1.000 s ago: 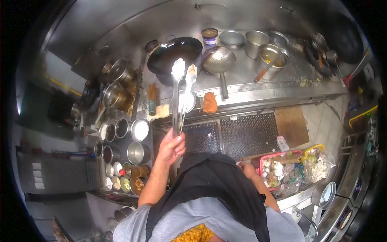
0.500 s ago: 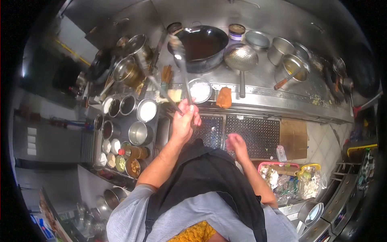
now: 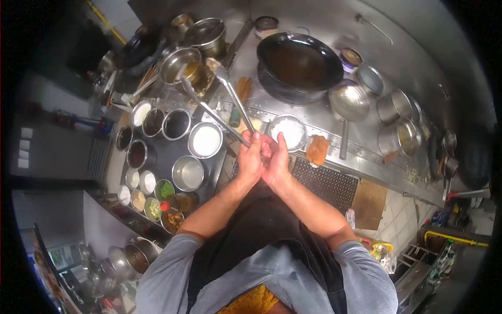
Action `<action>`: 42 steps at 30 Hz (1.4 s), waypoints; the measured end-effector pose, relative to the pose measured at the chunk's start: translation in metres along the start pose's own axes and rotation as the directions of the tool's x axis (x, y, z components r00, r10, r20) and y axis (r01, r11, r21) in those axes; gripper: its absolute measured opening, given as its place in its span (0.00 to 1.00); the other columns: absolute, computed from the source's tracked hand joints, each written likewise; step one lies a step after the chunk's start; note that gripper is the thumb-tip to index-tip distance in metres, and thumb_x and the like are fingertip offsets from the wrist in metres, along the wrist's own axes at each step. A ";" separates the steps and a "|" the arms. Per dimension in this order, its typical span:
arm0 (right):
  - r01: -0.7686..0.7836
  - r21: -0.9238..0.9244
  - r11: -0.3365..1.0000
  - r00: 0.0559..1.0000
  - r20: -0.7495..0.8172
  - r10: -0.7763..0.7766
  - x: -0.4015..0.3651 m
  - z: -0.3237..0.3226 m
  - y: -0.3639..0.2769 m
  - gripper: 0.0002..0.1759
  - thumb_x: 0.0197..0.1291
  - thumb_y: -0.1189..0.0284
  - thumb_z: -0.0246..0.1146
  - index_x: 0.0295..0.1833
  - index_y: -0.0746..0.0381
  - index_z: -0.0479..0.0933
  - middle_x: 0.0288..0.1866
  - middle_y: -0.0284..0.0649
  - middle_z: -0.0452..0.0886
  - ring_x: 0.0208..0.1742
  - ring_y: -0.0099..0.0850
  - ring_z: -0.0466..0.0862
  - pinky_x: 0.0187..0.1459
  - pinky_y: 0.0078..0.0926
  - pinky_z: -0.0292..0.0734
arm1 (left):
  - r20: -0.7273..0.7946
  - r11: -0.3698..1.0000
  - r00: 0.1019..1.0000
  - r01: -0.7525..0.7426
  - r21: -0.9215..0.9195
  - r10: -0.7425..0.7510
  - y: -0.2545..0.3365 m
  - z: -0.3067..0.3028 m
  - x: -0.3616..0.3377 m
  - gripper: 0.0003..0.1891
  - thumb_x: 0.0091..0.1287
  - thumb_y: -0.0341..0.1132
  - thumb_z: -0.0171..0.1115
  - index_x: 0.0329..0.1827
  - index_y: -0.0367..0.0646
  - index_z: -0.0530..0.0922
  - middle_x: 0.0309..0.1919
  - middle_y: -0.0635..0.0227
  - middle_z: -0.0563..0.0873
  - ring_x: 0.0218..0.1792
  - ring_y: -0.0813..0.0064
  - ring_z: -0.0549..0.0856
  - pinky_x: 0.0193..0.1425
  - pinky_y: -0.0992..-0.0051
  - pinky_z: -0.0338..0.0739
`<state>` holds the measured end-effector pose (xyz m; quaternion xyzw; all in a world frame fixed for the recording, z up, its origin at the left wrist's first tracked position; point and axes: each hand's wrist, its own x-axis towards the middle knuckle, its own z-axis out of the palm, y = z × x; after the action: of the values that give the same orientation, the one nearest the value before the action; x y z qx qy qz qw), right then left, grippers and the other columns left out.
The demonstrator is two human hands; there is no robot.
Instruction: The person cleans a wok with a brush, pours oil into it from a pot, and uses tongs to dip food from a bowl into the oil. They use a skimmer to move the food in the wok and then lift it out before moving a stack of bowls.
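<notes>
My left hand (image 3: 251,161) is closed round the lower ends of two long metal utensils (image 3: 231,90), which spread apart toward the upper left. Against it, at the centre of the view, presses my right hand (image 3: 277,161), its thumb up and its fingers curled in by the utensils' ends; what they hold is hidden. Just beyond my right hand is a metal bowl of white powder (image 3: 288,132). An orange-brown cloth (image 3: 317,150) lies to its right. Above the left hand, a brush with a green handle (image 3: 239,104) rests on the counter.
A large black wok (image 3: 300,63) stands at the back. Right of it are a perforated ladle (image 3: 349,102) and metal pots (image 3: 394,106). Several ingredient containers, including a bowl of white contents (image 3: 205,140), stand at the left. A floor mat (image 3: 327,183) lies below the counter's edge.
My right hand has come up and left to meet my left hand. The view has shifted, so the wok and counter appear farther right. The two utensils are spread wider apart.
</notes>
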<state>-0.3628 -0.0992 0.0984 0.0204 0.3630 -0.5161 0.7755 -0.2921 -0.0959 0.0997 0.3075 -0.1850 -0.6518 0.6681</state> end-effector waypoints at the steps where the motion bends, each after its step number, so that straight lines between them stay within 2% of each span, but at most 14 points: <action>1: -0.007 -0.008 1.000 1.000 0.025 0.007 0.009 0.004 0.006 0.36 0.73 0.42 0.38 0.58 0.65 0.69 0.48 0.45 0.80 0.56 0.39 0.79 0.63 0.43 0.72 | -0.003 0.997 1.000 0.012 0.075 -0.012 0.005 -0.007 0.009 0.06 0.78 0.35 0.50 0.43 0.44 0.67 0.27 0.70 0.73 0.25 0.80 0.74 0.29 0.78 0.71; 6: 0.014 0.024 1.000 0.985 0.169 -0.018 0.082 0.013 0.028 0.35 0.73 0.43 0.39 0.60 0.65 0.69 0.49 0.44 0.79 0.51 0.36 0.80 0.56 0.37 0.75 | 0.042 0.985 0.994 0.093 0.143 -0.100 0.030 -0.046 0.060 0.11 0.74 0.29 0.53 0.57 0.43 0.70 0.31 0.72 0.76 0.29 0.81 0.75 0.35 0.80 0.72; 10: 0.069 -0.502 0.862 0.997 0.074 -0.036 0.157 0.014 0.021 0.34 0.71 0.45 0.50 0.63 0.67 0.66 0.44 0.42 0.79 0.34 0.28 0.79 0.28 0.24 0.76 | -0.075 0.854 0.952 0.298 0.426 -0.295 0.074 -0.084 0.083 0.17 0.70 0.31 0.59 0.60 0.43 0.70 0.29 0.76 0.76 0.23 0.83 0.73 0.24 0.79 0.70; 12: 0.100 -0.972 0.211 0.971 0.049 -0.232 0.228 -0.010 0.029 0.43 0.61 0.46 0.64 0.69 0.65 0.60 0.55 0.54 0.80 0.49 0.45 0.84 0.55 0.39 0.77 | -0.246 0.642 0.930 0.367 0.673 -0.274 0.086 -0.124 0.101 0.10 0.71 0.39 0.58 0.42 0.41 0.79 0.22 0.72 0.77 0.24 0.77 0.77 0.25 0.73 0.72; 14: 0.006 -0.996 0.085 0.975 -0.013 -0.224 0.251 0.002 0.034 0.46 0.57 0.46 0.67 0.70 0.66 0.59 0.60 0.58 0.76 0.56 0.48 0.81 0.58 0.39 0.75 | -0.261 0.246 0.962 0.272 0.930 -0.076 0.098 -0.149 0.115 0.13 0.68 0.39 0.58 0.38 0.36 0.80 0.25 0.57 0.83 0.29 0.61 0.84 0.34 0.63 0.77; 21: -0.152 -0.962 -0.226 0.963 -0.093 -0.253 0.297 0.015 0.056 0.51 0.48 0.53 0.72 0.69 0.70 0.58 0.64 0.60 0.74 0.65 0.51 0.76 0.66 0.39 0.71 | -0.131 -0.302 0.991 0.124 0.945 -0.003 0.118 -0.202 0.170 0.15 0.61 0.37 0.58 0.40 0.31 0.82 0.41 0.40 0.85 0.47 0.42 0.84 0.56 0.52 0.76; 24: -0.177 -0.963 -0.201 0.966 -0.131 -0.224 0.320 -0.007 0.053 0.45 0.46 0.57 0.70 0.66 0.70 0.62 0.60 0.61 0.77 0.63 0.52 0.77 0.66 0.39 0.70 | -0.195 -0.336 0.981 0.191 0.922 0.020 0.112 -0.227 0.206 0.15 0.60 0.35 0.57 0.42 0.30 0.83 0.42 0.39 0.85 0.48 0.43 0.84 0.56 0.53 0.77; 27: -0.084 -0.971 0.225 0.990 -0.107 -0.089 0.302 -0.008 0.021 0.34 0.50 0.58 0.68 0.56 0.72 0.72 0.47 0.55 0.82 0.44 0.41 0.86 0.36 0.37 0.85 | -0.191 -0.433 0.981 0.153 0.888 -0.045 0.113 -0.241 0.233 0.15 0.59 0.33 0.56 0.43 0.31 0.84 0.44 0.39 0.85 0.49 0.44 0.84 0.56 0.54 0.78; 30: -0.053 -0.982 0.180 0.997 -0.064 -0.053 0.271 0.007 -0.014 0.33 0.51 0.59 0.67 0.56 0.73 0.72 0.40 0.50 0.83 0.37 0.35 0.85 0.23 0.30 0.82 | -0.180 -0.512 0.971 0.076 0.856 -0.157 0.101 -0.280 0.258 0.16 0.59 0.33 0.56 0.43 0.32 0.85 0.45 0.41 0.85 0.49 0.45 0.85 0.55 0.56 0.79; 32: -0.095 -0.994 0.051 0.995 -0.094 0.028 0.261 0.019 -0.031 0.35 0.53 0.59 0.65 0.62 0.71 0.70 0.43 0.53 0.84 0.42 0.42 0.86 0.37 0.36 0.86 | -0.239 -0.472 0.962 0.150 0.868 -0.133 0.109 -0.264 0.259 0.15 0.58 0.32 0.56 0.42 0.32 0.85 0.46 0.42 0.85 0.50 0.46 0.85 0.56 0.57 0.79; 34: 0.134 -0.851 -0.507 0.968 0.221 -0.116 0.260 0.018 -0.028 0.38 0.55 0.58 0.63 0.69 0.65 0.66 0.51 0.57 0.82 0.52 0.50 0.84 0.54 0.41 0.81 | -0.262 -0.432 0.959 0.192 0.881 -0.108 0.120 -0.245 0.255 0.14 0.58 0.32 0.56 0.40 0.32 0.85 0.44 0.41 0.85 0.50 0.46 0.85 0.56 0.57 0.79; 35: 0.132 -0.849 -0.511 0.968 0.222 -0.119 0.257 0.023 -0.028 0.38 0.55 0.58 0.63 0.69 0.65 0.66 0.51 0.57 0.82 0.52 0.50 0.84 0.54 0.41 0.81 | -0.113 -0.553 0.969 -0.029 0.832 -0.220 0.122 -0.250 0.260 0.14 0.58 0.31 0.56 0.40 0.32 0.85 0.44 0.42 0.85 0.50 0.46 0.85 0.56 0.57 0.79; 38: 0.124 -0.697 -0.706 0.985 0.172 0.003 0.257 0.032 -0.026 0.39 0.58 0.58 0.61 0.74 0.58 0.63 0.58 0.58 0.79 0.60 0.53 0.80 0.65 0.43 0.72 | -0.301 -0.419 0.946 0.227 0.879 -0.119 0.123 -0.249 0.263 0.15 0.58 0.31 0.56 0.41 0.32 0.85 0.44 0.42 0.85 0.50 0.46 0.85 0.55 0.57 0.79; 42: 0.107 -0.578 -0.809 0.989 0.147 0.026 0.278 0.046 -0.037 0.38 0.59 0.57 0.61 0.75 0.52 0.62 0.54 0.54 0.83 0.56 0.50 0.82 0.59 0.44 0.76 | -0.252 -0.454 0.961 0.177 0.873 -0.111 0.128 -0.248 0.261 0.15 0.58 0.32 0.55 0.42 0.31 0.84 0.46 0.42 0.85 0.51 0.46 0.85 0.56 0.57 0.79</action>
<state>-0.3115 -0.3536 -0.0171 -0.7715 0.5752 0.1340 0.2365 -0.0133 -0.3160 -0.0412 0.7609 -0.5897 -0.2707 0.0042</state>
